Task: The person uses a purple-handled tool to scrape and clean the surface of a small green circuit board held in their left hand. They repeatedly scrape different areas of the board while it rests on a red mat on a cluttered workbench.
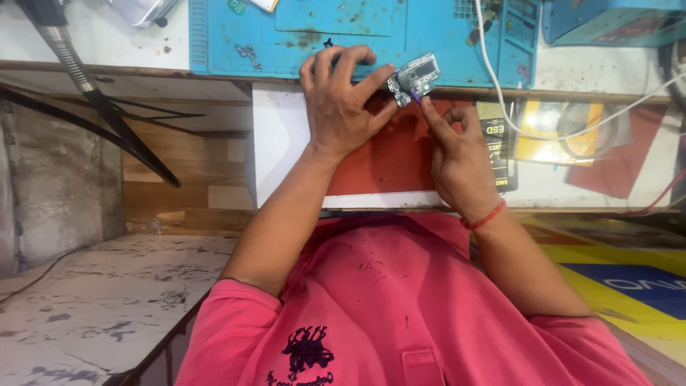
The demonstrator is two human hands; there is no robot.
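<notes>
a person in a pink shirt works at a bench edge, upper centre of the frame; the left hand (339,100) grasps a small circuit board (412,78) between thumb and fingers, holding it just above the lip of a blue mat (286,36); the board's long axis runs from lower left to upper right, tilted up toward the right; the right hand (457,154), a red thread at its wrist, comes from below with the forefinger raised and its tip touching the board's lower edge, where a small purple piece shows; its other fingers are loosely curled, gripping nothing that can be seen; the board lies above and slightly left of the right hand, at the left hand's fingertips; a white cable (500,86) trails at right; a red sheet (386,157) lies below both hands.
</notes>
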